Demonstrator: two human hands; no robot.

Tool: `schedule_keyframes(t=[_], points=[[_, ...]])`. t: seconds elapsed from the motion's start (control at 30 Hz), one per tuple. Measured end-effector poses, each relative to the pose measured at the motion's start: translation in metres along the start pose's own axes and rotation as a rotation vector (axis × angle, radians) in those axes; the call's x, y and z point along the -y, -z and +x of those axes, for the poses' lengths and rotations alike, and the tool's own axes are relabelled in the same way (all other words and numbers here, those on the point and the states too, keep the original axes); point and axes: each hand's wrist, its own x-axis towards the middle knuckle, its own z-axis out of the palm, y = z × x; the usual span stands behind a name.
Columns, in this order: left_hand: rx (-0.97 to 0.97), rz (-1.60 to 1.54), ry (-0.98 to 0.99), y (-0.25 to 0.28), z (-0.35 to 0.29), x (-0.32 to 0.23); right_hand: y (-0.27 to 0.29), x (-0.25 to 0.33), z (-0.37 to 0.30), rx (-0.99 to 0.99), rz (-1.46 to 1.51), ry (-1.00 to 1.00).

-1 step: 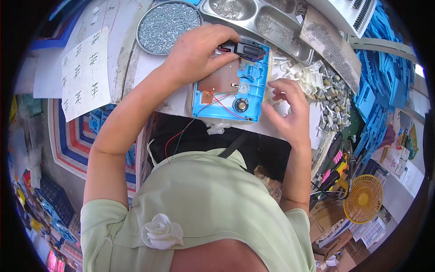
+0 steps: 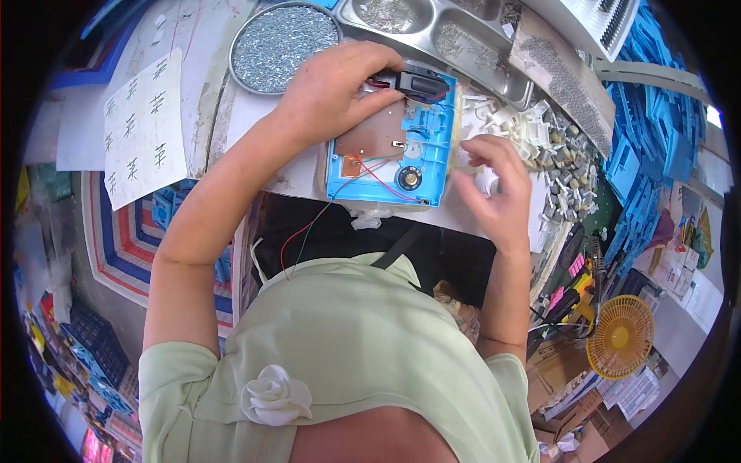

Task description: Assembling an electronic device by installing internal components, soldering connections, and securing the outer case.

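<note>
The left hand [image 2: 336, 86] seemed clamped on a black plastic block [image 2: 423, 86]; the right hand [image 2: 500, 189], parted, hung just beyond the blue plastic case [image 2: 437, 154]'s edge.

The left grip [image 2: 332, 89] hides the blue plastic casing's [image 2: 434, 150] far left corner; the picture's far edge cuts off the steel tray [image 2: 422, 40], its metal bits [image 2: 471, 50] too small to identify.

The casing [image 2: 437, 158] is smooth plastic, the compartment tray [image 2: 440, 9] glossy metal.
</note>
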Motion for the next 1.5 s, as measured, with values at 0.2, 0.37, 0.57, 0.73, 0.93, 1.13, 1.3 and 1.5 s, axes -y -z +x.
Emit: schedule_keyframes(t=[0.2,0.37,0.57,0.73,0.93,1.13,1.3,1.5], points=[[0.058,0.046,0.009,0.006,0.005,0.002,0.043,-0.018,-0.017,0.111,-0.334,-0.089],[0.078,0.028,-0.031,0.005,0.018,-0.002,0.026,-0.027,-0.017,0.218,-0.491,0.04],[0.17,0.205,-0.035,0.016,0.004,-0.053,0.04,-0.038,-0.021,0.178,-0.276,-0.084],[0.099,0.342,-0.006,-0.016,0.0,-0.076,0.044,-0.026,-0.025,0.038,0.003,-0.174],[0.132,0.272,-0.125,-0.026,-0.002,-0.067,0.029,-0.024,-0.033,-0.049,0.303,-0.209],[0.039,0.04,0.125,-0.007,-0.016,-0.05,0.011,-0.012,-0.006,-0.023,0.137,0.049],[-0.041,0.06,0.08,-0.012,-0.021,-0.048,0.007,0.0,0.019,0.081,-0.122,0.232],[-0.023,0.05,0.096,-0.013,-0.02,-0.048,-0.002,0.004,0.033,0.14,-0.144,0.296]])
